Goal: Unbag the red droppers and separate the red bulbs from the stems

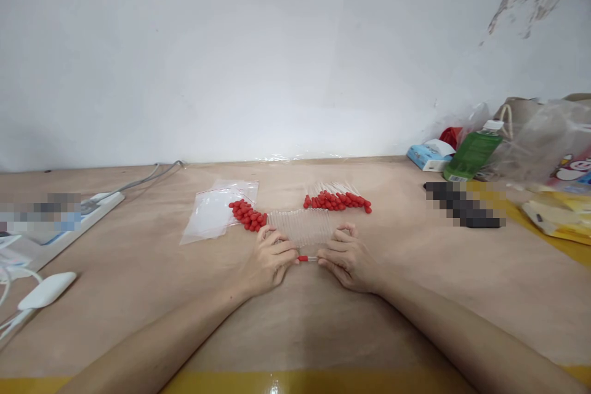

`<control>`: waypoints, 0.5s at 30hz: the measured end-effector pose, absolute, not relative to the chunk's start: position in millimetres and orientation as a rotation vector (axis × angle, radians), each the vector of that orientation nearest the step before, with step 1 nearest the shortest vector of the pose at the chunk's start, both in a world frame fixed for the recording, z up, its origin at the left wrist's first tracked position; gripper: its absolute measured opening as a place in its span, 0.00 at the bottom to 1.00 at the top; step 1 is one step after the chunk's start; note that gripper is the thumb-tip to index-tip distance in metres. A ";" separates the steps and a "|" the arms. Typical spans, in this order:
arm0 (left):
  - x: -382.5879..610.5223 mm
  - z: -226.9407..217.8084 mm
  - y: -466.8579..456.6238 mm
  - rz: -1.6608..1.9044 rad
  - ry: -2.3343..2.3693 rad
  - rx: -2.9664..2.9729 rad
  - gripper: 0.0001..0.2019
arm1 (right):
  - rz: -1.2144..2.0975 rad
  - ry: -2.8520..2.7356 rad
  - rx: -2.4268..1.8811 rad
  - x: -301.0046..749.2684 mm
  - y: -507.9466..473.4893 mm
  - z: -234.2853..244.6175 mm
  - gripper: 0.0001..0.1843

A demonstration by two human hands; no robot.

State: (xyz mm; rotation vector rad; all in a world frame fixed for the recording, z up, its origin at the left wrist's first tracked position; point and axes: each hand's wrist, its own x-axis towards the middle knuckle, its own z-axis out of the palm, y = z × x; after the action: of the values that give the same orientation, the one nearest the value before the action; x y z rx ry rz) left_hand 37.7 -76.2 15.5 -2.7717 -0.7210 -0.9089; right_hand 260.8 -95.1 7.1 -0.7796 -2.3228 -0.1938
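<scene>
My left hand (274, 258) pinches a red rubber bulb (303, 258) by its closed end. My right hand (347, 257) has its fingers closed on a thin clear glass tube (313, 258) whose near end meets the bulb's mouth; how deep it sits inside is hidden. Just beyond both hands lies a row of loose clear glass tubes (300, 226), side by side. A pile of loose red bulbs (248, 215) touches the row's left side. Farther back, several droppers (337, 199) lie together, red bulbs toward me and glass stems toward the wall.
Clear zip bags (207, 215) lie left of the bulbs. A white power strip (78, 225) and white adapter (47, 291) with cables are at far left. At right stand a tissue pack (429, 156), green bottle (475, 151) and plastic bags (540, 141), behind a dark blurred object (462, 203).
</scene>
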 end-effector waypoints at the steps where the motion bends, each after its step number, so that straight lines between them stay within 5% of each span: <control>1: 37.4 15.4 -75.9 -0.915 -0.718 -2.772 0.07 | -0.186 -2.328 -0.781 261.9 -95.4 7.2 0.12; 15: 17.6 12.3 -75.5 -1.270 -0.941 -2.714 0.11 | -0.143 -1.858 -1.432 285.7 -70.7 -0.3 0.10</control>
State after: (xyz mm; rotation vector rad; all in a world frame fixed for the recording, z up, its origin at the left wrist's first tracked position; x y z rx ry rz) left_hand 17.6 -75.5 12.3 -2.7144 -0.9405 -1.2701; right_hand 285.7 -70.7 -0.3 -1.4325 -1.8577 -0.1433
